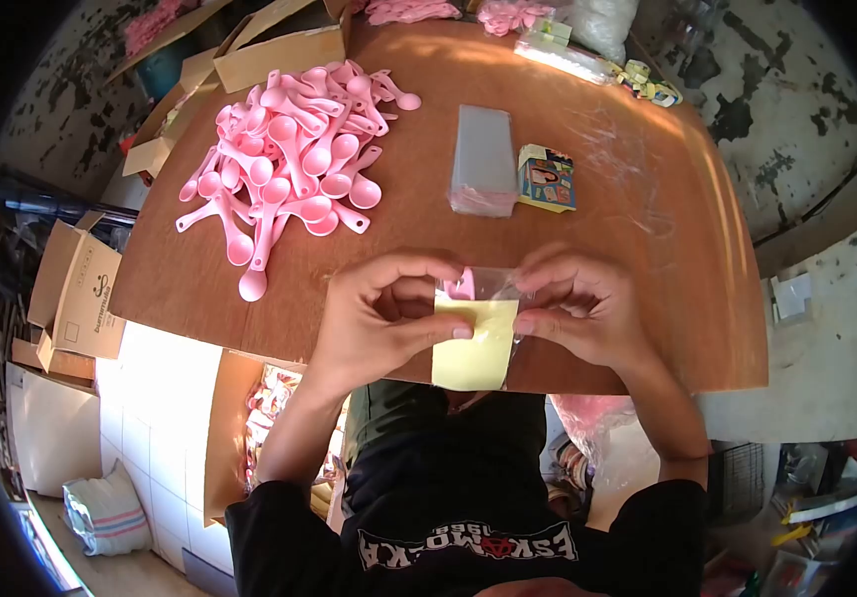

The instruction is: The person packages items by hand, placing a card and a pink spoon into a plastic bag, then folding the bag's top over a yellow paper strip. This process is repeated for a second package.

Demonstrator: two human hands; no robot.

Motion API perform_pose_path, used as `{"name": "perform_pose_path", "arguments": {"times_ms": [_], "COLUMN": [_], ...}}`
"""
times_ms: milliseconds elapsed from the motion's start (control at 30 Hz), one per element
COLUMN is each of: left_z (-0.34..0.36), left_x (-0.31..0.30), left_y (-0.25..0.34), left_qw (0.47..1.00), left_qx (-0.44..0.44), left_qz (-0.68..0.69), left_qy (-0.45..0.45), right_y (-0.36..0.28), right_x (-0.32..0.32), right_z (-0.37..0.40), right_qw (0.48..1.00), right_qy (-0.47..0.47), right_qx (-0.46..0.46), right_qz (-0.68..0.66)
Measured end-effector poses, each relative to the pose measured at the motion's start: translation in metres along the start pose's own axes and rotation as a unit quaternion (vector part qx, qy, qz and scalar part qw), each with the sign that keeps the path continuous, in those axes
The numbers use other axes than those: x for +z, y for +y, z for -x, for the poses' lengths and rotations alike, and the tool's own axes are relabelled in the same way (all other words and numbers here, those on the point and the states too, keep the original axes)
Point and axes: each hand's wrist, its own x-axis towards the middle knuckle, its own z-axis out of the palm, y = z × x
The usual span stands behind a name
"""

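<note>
A clear plastic bag with a yellow card point(473, 348) in it is held upright near the table's front edge. The handle end of a pink spoon point(461, 285) shows behind the card's top. My left hand point(388, 313) pinches the bag's left side, thumb on the card. On the right side, my right hand point(582, 308) pinches the clear film between thumb and fingers. Beyond the hands lie a stack of clear bags point(483, 159) and, touching its right side, a stack of printed cards point(548, 179). A large heap of pink spoons point(289, 149) lies at the left.
Open cardboard boxes point(284, 55) stand at the table's back left, another box point(80, 284) left of it. Clear film scraps point(637, 169) lie on the brown table point(398, 219) at right. Packaged items point(568, 55) sit at the back. A box of wrapped items point(234, 428) stands below.
</note>
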Motion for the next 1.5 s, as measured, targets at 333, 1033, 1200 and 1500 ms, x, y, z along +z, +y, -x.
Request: {"name": "perform_pose_path", "arguments": {"times_ms": [333,1033,1200,1500], "left_z": [0.145,0.075,0.026,0.007], "left_x": [-0.103,-0.009,0.017,0.022], "left_y": [-0.019,0.004,-0.012,-0.042], "left_qw": [0.828,0.98,0.97,0.883], "left_qx": [-0.283,-0.064,-0.089,-0.179], "left_qz": [-0.47,-0.03,0.222,0.429], "left_qy": [-0.115,-0.187,0.047,0.059], "right_y": [0.01,0.049,0.003,-0.009], "right_x": [-0.028,-0.043,0.007,0.031], "right_z": [-0.041,-0.114,-0.068,-0.019], "right_qw": [0.971,0.839,0.785,0.771], "right_qy": [0.018,0.042,0.01,-0.09], "right_qx": [-0.006,-0.109,-0.192,-0.276], "right_qz": [0.24,0.531,0.588,0.566]}}
